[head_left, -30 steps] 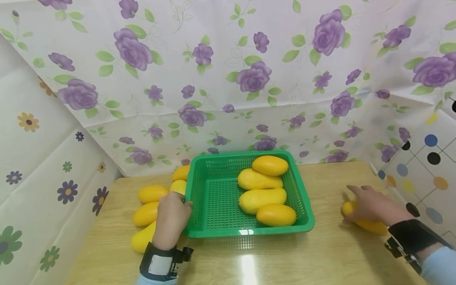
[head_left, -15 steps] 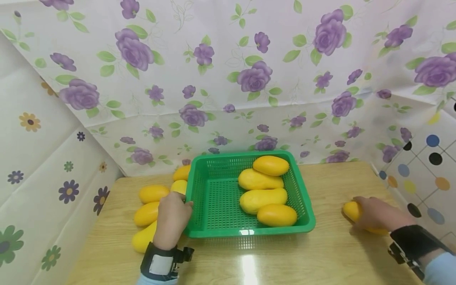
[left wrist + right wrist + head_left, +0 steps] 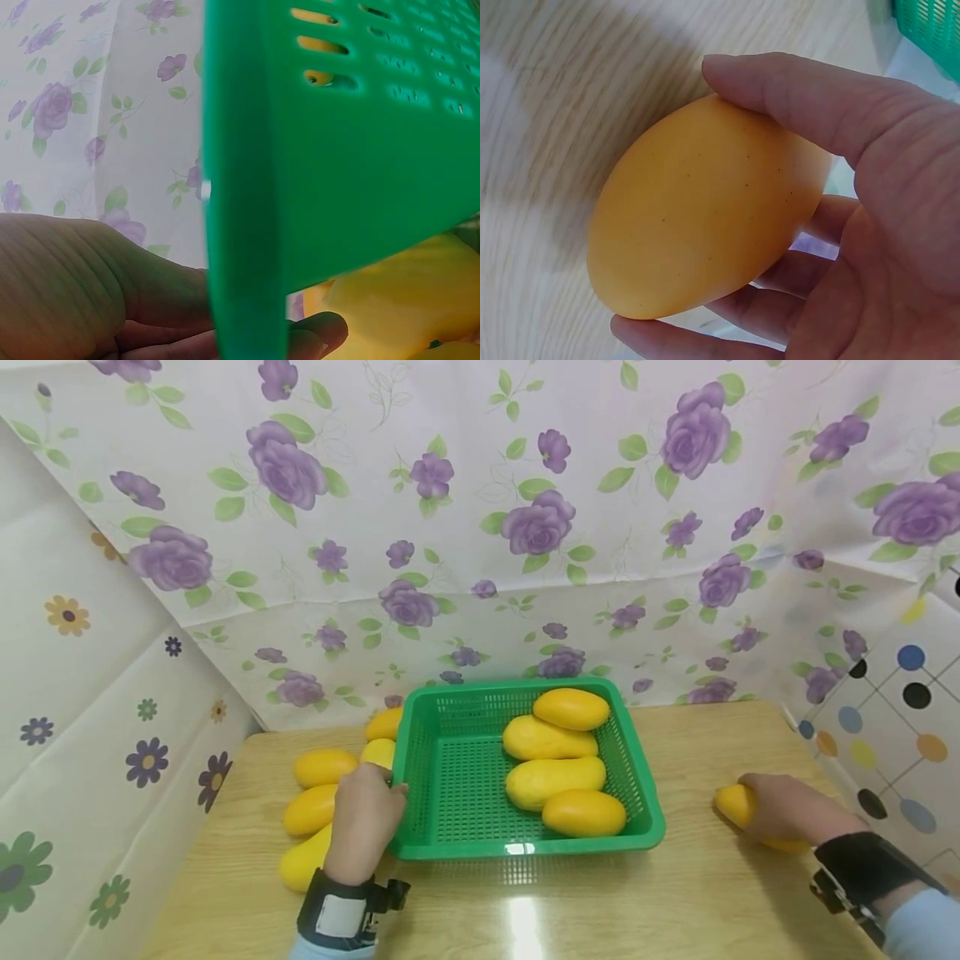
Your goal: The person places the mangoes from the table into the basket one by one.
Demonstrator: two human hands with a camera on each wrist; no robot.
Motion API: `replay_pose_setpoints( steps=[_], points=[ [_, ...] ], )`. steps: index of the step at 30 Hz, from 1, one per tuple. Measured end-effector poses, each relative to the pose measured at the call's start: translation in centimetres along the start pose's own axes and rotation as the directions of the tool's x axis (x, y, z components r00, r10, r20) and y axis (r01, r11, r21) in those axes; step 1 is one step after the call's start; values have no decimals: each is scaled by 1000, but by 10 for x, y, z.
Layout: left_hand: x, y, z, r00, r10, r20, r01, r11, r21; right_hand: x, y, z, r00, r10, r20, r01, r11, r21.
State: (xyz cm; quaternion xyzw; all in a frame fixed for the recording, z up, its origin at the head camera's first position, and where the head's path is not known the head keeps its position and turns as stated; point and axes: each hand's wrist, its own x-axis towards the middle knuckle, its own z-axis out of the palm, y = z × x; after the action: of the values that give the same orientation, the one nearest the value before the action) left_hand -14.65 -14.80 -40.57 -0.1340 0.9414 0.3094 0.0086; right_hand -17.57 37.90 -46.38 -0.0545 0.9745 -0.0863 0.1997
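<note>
Far left, loose mangoes (image 3: 306, 812) beside the left grip (image 3: 365, 818), pinched on the rim of a green plastic basket (image 3: 570, 846); inside, mesh floor (image 3: 461, 785), then four mangoes (image 3: 555, 782); open table (image 3: 690, 768); clamped in the right grip (image 3: 791, 807), a speckled mango (image 3: 705, 217).

Facing me is a white backdrop (image 3: 465, 552) printed with purple roses (image 3: 538, 524) and green leaves (image 3: 536, 489), a crease (image 3: 525, 590) running across it above the far edge of my pale wood-grain table (image 3: 637, 902), whose near part throws back a bright patch of light (image 3: 522, 922). To my left slants a white sheet (image 3: 97, 693) scattered with daisy-like flowers (image 3: 146, 762) in yellow, green and purple; to my right I have another white sheet (image 3: 885, 710), patterned with round dots (image 3: 911, 657) in blue, black, orange and yellow.
</note>
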Motion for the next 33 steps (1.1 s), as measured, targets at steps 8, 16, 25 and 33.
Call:
replay_pose_setpoints(
  steps=[8, 16, 25, 33],
  points=[
    [0, -1, 0, 1000, 4, 8, -4, 1000, 0, 5, -15, -3, 996, -47, -76, 44, 998, -34],
    [0, -2, 1, 1000, 12, -7, -11, 1000, 2, 17, -43, -24, 972, -115, -205, 112, 993, -24],
    [-1, -2, 1, 999, 40, -31, -40, 999, 14, 20, -86, -63, 945, -150, -291, 166, 986, 32],
    [-1, -2, 1, 999, 34, -31, -33, 999, 10, 21, -132, -85, 927, -174, -332, 205, 977, 59]
  ],
)
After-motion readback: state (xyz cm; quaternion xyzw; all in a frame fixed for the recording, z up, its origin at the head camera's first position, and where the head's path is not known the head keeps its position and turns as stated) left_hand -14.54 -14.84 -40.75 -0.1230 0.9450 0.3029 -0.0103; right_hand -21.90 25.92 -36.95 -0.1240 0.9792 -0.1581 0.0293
